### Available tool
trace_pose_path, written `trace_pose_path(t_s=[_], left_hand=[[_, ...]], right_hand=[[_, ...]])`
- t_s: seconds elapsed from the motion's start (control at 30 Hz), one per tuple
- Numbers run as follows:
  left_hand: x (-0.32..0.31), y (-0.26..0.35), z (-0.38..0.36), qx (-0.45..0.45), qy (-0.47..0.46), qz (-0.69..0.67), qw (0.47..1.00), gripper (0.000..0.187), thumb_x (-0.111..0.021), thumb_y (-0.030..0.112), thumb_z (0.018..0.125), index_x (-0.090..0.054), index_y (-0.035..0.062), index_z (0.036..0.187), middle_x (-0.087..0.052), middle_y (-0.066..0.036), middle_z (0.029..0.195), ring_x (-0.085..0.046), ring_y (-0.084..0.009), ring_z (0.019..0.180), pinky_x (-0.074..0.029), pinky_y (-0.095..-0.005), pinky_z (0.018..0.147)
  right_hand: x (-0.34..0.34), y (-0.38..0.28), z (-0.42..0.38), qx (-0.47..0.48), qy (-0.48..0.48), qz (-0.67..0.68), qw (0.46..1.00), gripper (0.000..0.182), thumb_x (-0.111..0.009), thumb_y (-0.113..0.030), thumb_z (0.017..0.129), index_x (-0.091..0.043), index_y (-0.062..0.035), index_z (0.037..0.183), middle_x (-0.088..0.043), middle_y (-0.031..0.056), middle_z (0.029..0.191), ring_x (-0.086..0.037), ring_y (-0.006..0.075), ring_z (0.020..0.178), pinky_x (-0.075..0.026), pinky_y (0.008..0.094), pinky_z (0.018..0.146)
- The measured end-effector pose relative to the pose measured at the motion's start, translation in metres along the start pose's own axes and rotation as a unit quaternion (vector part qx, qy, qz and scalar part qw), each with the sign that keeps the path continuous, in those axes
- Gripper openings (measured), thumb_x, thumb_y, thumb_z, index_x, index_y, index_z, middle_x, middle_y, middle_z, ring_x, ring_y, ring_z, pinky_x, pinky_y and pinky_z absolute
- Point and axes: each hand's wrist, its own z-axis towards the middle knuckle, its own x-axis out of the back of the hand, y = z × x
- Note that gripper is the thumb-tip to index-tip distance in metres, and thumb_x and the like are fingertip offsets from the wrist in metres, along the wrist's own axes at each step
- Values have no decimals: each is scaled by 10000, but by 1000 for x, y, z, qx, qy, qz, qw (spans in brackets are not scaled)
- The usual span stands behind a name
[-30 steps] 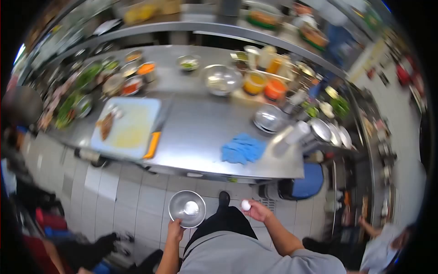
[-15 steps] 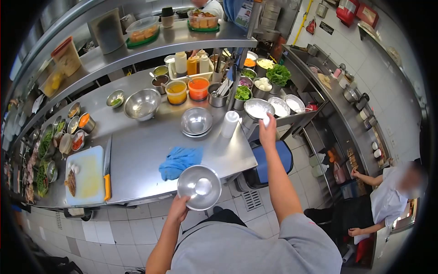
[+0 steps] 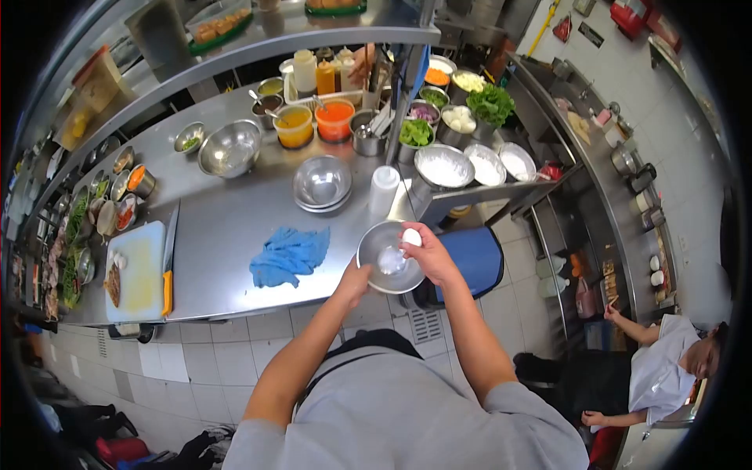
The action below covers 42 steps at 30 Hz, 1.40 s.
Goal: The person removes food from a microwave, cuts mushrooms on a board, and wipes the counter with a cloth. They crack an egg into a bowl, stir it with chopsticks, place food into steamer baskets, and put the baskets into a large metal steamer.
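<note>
My left hand grips the near left rim of a steel mixing bowl, which is held up off the counter's front edge. Over the bowl's right side is my right hand, its fingers closed on a small white rounded thing; I cannot tell its exact kind. Something pale shows on the bowl's floor. Behind it on the counter stand a white squeeze bottle and a stack of steel bowls. A crumpled blue cloth lies to the left.
Bowls of white powder line the right ledge near lettuce. Orange sauce and yellow sauce stand behind. A yellow-handled knife lies beside the cutting board. Right, a co-worker; below, a blue-lidded bin.
My right hand has come from the powder bowls to above the mixing bowl, carrying the white thing. The left hand has brought the bowl up and to the right. The view has shifted.
</note>
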Motion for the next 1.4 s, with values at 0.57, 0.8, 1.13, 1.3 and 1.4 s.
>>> trace_pose_path(t_s=[0.57, 0.8, 1.13, 1.3, 1.4], left_hand=[[-83, -42, 10, 71, -134, 47, 987, 512, -496, 91, 940, -461, 54, 1449, -648, -137, 1190, -696, -256, 984, -621, -420, 733], [-67, -24, 23, 72, -90, -17, 993, 484, -532, 63, 914, -475, 51, 1395, -649, -124, 1212, -696, -264, 994, -607, -426, 846], [30, 14, -41, 41, 87, -87, 992, 548, -565, 54, 936, -420, 7, 1463, -611, -156, 1297, -655, -288, 1139, -577, -430, 946], [96, -8, -85, 17, 178, -106, 978, 523, -564, 38, 920, -435, -24, 1423, -594, -188, 1339, -637, -317, 1203, -538, -466, 1047], [116, -19, -105, 21, 202, -125, 971, 493, -558, 37, 928, -437, -44, 1399, -602, -203, 1325, -659, -326, 1170, -567, -476, 1006]], right_hand=[[48, -1, -68, 166, 209, -413, 871, 414, -599, -179, 1026, -518, -66, 1416, -649, 181, 1272, -668, 312, 1090, -530, 391, 935], [130, 9, -96, 204, 432, 282, 832, 482, -586, -142, 1025, -406, -105, 1470, -596, 131, 1202, -657, 236, 974, -579, 374, 756], [227, 270, -46, -195, 464, 251, 827, 703, -575, -140, 943, -292, -255, 1576, -473, 141, 1422, -499, 411, 1267, -496, 687, 945], [268, 349, -14, -329, 355, 183, 856, 540, -487, -92, 972, -401, -175, 1499, -515, 187, 1388, -619, 413, 1140, -605, 623, 836], [229, 271, -16, -351, 383, 124, 845, 445, -496, -125, 984, -498, -44, 1421, -593, 164, 1309, -652, 383, 1066, -609, 549, 733]])
